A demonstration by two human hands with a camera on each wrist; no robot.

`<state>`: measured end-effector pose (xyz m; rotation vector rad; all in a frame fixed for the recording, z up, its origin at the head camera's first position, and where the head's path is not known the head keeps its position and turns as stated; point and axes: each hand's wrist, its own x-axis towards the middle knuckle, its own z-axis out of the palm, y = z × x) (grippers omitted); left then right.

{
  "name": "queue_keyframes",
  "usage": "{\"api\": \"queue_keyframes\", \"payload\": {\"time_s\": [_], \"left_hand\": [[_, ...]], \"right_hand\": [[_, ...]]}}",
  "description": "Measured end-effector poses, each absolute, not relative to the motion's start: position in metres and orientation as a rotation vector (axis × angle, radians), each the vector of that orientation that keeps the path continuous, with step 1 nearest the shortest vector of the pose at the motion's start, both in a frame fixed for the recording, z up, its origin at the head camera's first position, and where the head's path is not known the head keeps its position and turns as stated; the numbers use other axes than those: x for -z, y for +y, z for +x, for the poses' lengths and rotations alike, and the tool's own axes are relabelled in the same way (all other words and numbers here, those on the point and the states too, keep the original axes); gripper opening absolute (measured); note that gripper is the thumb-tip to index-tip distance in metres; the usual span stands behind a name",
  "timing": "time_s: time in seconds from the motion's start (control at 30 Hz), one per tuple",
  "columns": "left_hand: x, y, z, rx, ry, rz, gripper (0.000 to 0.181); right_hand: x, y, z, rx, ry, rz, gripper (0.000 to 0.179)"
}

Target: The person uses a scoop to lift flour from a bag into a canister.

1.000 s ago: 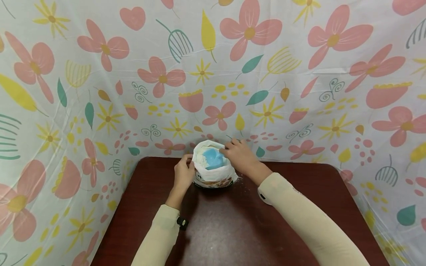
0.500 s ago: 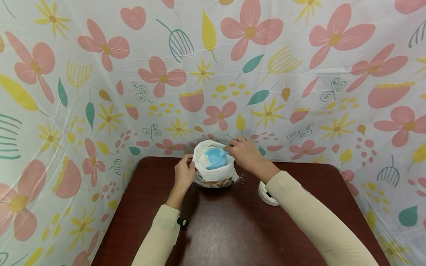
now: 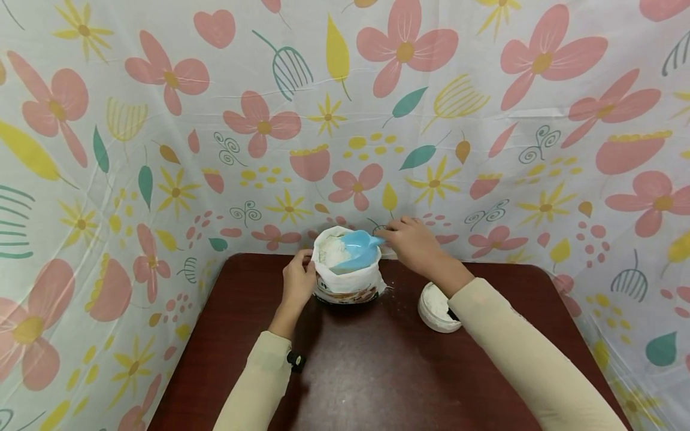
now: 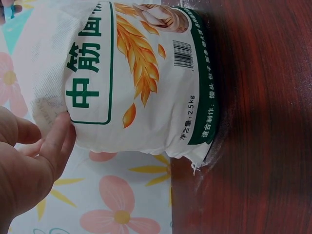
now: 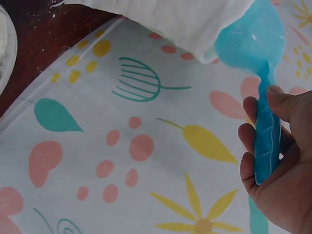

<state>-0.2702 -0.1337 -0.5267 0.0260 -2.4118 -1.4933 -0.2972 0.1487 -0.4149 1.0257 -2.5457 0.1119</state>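
An open white flour bag (image 3: 353, 281) with green and wheat print stands at the far side of the table, its top rolled down and white flour (image 3: 330, 252) inside. My left hand (image 3: 298, 278) holds the bag's left rim; in the left wrist view, the thumb and fingers of that hand (image 4: 36, 156) lie at the folded edge. A blue scoop (image 3: 360, 248) is at the bag's mouth, tilted, its bowl over the flour. My right hand (image 3: 414, 242) grips the scoop's handle, with fingers wrapped round it in the right wrist view (image 5: 287, 141).
A round container (image 3: 431, 317) with white flour in it stands right of the bag, partly behind the right forearm. Flour specks lie on the dark red table (image 3: 366, 371) beside the bag. A flower-printed cloth (image 3: 269, 179) rises behind and at the sides.
My right hand has moved right and slightly up, lifting the scoop so more of it shows above the flour. The round container has come into view from behind the sleeve. The left hand stays put.
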Motion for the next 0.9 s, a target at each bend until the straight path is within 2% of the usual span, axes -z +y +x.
{"api": "queue_keyframes", "payload": {"time_s": [0.27, 0.9], "left_hand": [[0.526, -0.134, -0.270, 1.489, -2.412, 0.030, 0.026], [0.526, -0.133, -0.270, 1.500, -2.414, 0.022, 0.026]], "right_hand": [[0.427, 0.165, -0.294, -0.303, -2.462, 1.003, 0.030], [0.480, 0.178, -0.275, -0.699, -2.330, 0.753, 0.035]]}}
